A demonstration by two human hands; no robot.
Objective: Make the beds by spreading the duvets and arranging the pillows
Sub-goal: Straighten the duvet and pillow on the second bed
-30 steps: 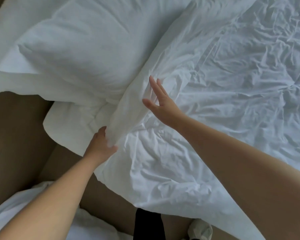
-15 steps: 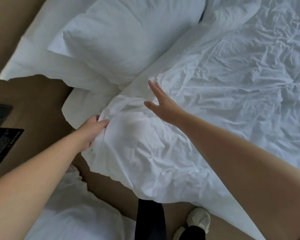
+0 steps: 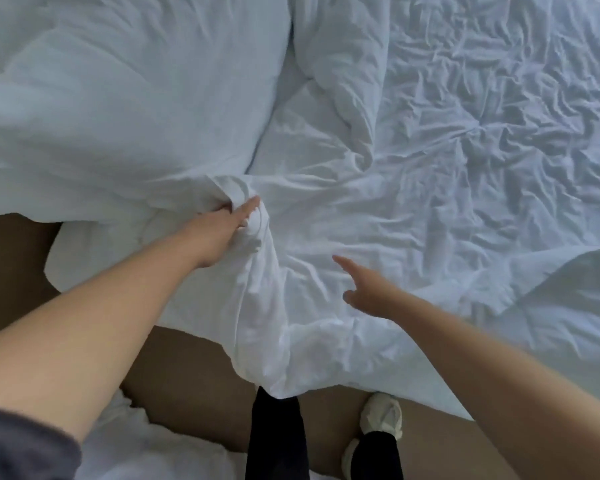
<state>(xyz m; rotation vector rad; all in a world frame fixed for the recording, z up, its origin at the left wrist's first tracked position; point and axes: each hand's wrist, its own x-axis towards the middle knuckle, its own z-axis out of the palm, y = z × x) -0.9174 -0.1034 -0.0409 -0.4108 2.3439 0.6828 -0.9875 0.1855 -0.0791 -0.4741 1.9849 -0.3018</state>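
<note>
Clutching a bunched fold of wrinkled white duvet (image 3: 430,168) in the left hand (image 3: 222,233) grip, beside the eleven-o'clock pillow (image 3: 118,98); holding the right hand (image 3: 368,292) released, fingers straight, at five o'clock.

A crumpled white duvet (image 3: 465,150) lies spread out, its near edge draping downward and its left corner gathered into a tight bunch that touches the lower edge of a plump white pillow (image 3: 136,91) lying flat at upper left.

Worn: dark grey sleeve (image 3: 21,445) at left upper arm, black trouser legs (image 3: 278,441), cream sneaker (image 3: 381,414); forearms (image 3: 118,323) bare.
</note>
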